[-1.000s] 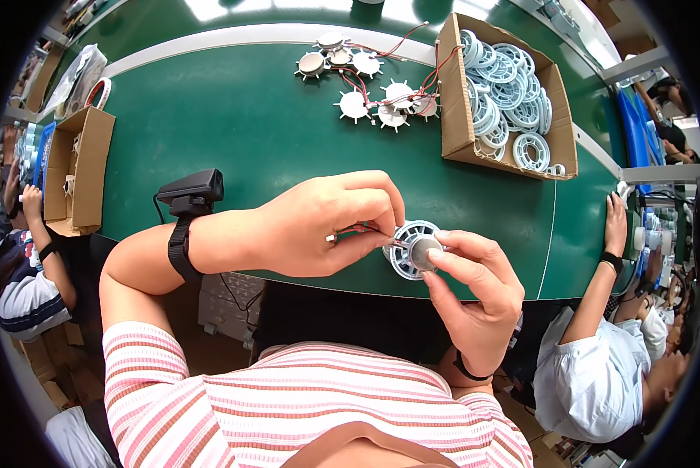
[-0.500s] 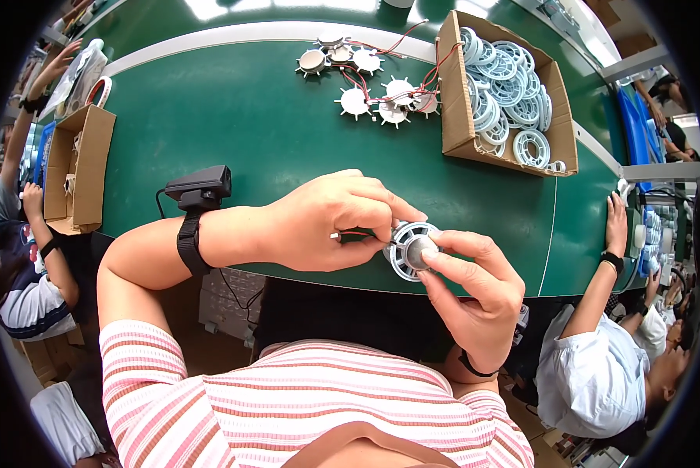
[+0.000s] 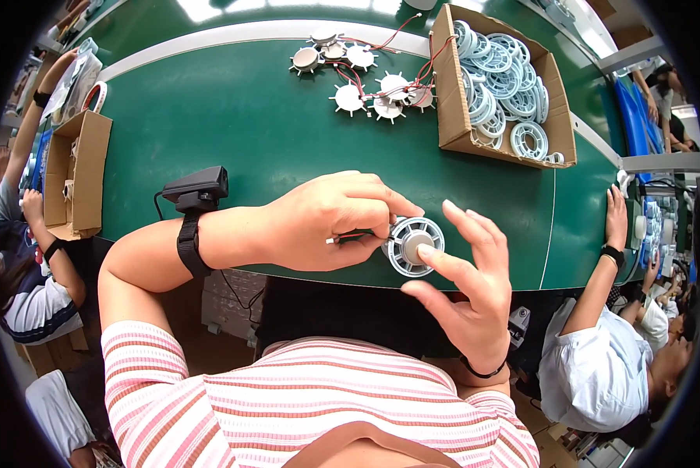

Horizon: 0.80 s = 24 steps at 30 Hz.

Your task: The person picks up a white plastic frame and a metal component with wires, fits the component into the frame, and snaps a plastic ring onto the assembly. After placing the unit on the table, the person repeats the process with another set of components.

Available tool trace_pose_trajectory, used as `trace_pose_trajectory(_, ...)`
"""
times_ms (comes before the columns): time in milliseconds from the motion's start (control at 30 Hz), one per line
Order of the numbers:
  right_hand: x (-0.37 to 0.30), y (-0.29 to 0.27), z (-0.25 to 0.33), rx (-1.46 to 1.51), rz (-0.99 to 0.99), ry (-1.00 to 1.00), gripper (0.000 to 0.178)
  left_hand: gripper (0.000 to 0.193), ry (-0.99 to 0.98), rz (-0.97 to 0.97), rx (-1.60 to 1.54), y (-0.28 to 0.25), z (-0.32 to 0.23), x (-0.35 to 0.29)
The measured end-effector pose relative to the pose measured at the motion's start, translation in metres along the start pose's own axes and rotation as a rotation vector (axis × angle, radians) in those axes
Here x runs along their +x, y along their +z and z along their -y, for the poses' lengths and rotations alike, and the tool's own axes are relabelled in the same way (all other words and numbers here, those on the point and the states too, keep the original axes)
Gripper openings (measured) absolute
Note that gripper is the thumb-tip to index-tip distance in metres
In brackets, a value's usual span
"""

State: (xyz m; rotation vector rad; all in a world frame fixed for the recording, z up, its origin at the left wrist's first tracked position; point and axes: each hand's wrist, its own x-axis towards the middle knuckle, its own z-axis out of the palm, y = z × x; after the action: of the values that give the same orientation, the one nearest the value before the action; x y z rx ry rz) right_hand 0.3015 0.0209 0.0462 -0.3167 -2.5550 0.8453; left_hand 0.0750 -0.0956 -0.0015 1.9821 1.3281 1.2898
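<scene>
My left hand (image 3: 342,217) is closed on the left edge of a pale blue spoked plastic ring (image 3: 397,258), held above the table's near edge. A round grey disc (image 3: 414,242) sits in the middle of that ring. Thin wires with a small white connector (image 3: 332,241) stick out from under my left fingers. My right hand (image 3: 472,290) is spread at the ring's right side, thumb and fingers apart. Its index fingertip rests on or just over the disc; I cannot tell if it presses.
Several white spoked discs (image 3: 348,97) with red and black wires lie on the green table (image 3: 233,117). A cardboard box (image 3: 453,117) of pale blue rings stands far right, another box (image 3: 93,179) at left. A black device (image 3: 197,186) is near my left wrist. Co-workers sit both sides.
My right thumb and fingers have let go of the ring's edge and spread apart. The left hand keeps its hold, and the ring now faces up more squarely.
</scene>
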Motion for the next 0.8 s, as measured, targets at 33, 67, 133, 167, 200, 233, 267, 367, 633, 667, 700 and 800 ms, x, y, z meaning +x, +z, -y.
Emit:
trace_pose_trajectory(33, -0.001, 0.003, -0.004, 0.065, 0.016, 0.023, 0.041, 0.015, 0.023, 0.001, 0.023, 0.0, 0.001, 0.0)
trace_pose_trajectory(67, -0.003, 0.007, -0.008, 0.063, 0.015, 0.026, 0.041, 0.015, 0.025, 0.002, 0.02, 0.0, 0.0, 0.002)
trace_pose_trajectory(133, -0.008, 0.021, -0.02, 0.112, -0.069, -0.119, 0.045, 0.015, 0.12, -0.025, 0.07, -0.002, -0.003, 0.006)
trace_pose_trajectory(167, -0.009, 0.026, -0.023, 0.139, -0.112, -0.192, 0.047, 0.015, 0.165, -0.037, 0.096, -0.004, -0.003, 0.006)
trace_pose_trajectory(200, -0.009, 0.028, -0.023, 0.14, -0.113, -0.19, 0.047, 0.015, 0.164, -0.035, 0.095, -0.005, -0.004, 0.007)
trace_pose_trajectory(233, -0.009, 0.029, -0.022, 0.134, -0.124, -0.187, 0.046, 0.014, 0.161, -0.026, 0.095, -0.006, -0.004, 0.007)
trace_pose_trajectory(267, -0.01, 0.031, -0.021, 0.125, -0.136, -0.183, 0.046, 0.014, 0.159, -0.016, 0.094, -0.008, -0.004, 0.008)
trace_pose_trajectory(367, -0.008, 0.033, -0.017, 0.132, -0.14, -0.113, 0.045, 0.012, 0.114, -0.097, 0.008, -0.011, -0.01, 0.008)
trace_pose_trajectory(633, 0.023, -0.014, -0.012, -0.096, -0.039, -0.052, 0.032, 0.037, 0.358, -0.238, 0.456, -0.016, -0.025, 0.006)
trace_pose_trajectory(667, 0.027, -0.024, -0.018, -0.078, -0.055, -0.048, 0.03, 0.045, 0.324, -0.123, 0.496, -0.011, -0.028, 0.006)
trace_pose_trajectory(700, 0.031, -0.034, -0.024, -0.06, -0.07, -0.046, 0.028, 0.053, 0.287, -0.009, 0.536, -0.007, -0.028, 0.007)
trace_pose_trajectory(800, 0.05, -0.061, -0.043, -0.189, -0.218, -0.019, 0.024, 0.06, 0.239, 0.062, 0.575, 0.005, -0.021, 0.016)
